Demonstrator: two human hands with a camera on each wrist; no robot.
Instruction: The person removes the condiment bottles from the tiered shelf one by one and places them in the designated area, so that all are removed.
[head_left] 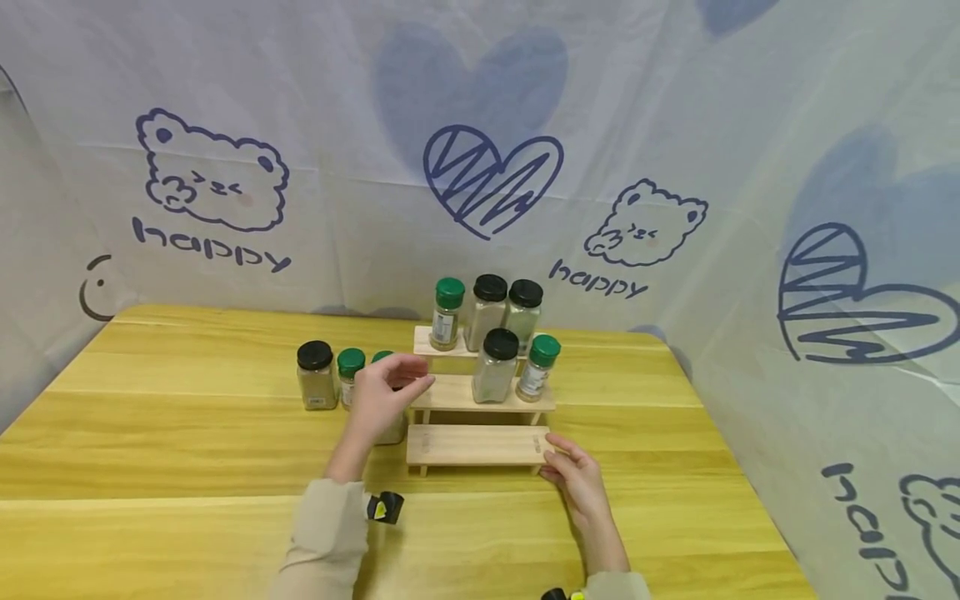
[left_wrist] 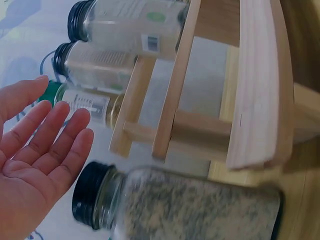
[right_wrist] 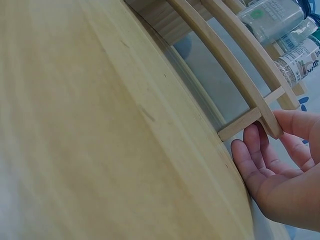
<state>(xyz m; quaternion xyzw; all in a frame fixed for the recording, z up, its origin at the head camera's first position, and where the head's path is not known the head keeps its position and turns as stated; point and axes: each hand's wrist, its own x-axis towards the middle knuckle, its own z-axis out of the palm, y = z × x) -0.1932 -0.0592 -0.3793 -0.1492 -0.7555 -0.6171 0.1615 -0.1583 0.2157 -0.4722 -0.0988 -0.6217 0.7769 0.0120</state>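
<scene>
A three-tier wooden shelf (head_left: 480, 446) stands on the table. My right hand (head_left: 577, 479) holds the right end of its lowest tier, fingers curled at the board's end in the right wrist view. My left hand (head_left: 382, 396) is empty, fingers loosely extended, by the left end of the middle tier. Near it in the left wrist view is a black-capped spice jar (left_wrist: 195, 205) with speckled contents. On the middle tier sit a black-capped jar (head_left: 495, 371) and a green-capped jar (head_left: 534, 375). The top tier bears a green-capped jar (head_left: 445, 321) and two black-capped jars (head_left: 486, 317).
Left of the shelf stand a black-capped jar (head_left: 317, 383) and a green-capped jar (head_left: 348, 375). Another green cap (head_left: 381, 357) shows partly behind my left hand. A printed cloth (head_left: 337, 208) hangs behind the wooden table (head_left: 187, 433).
</scene>
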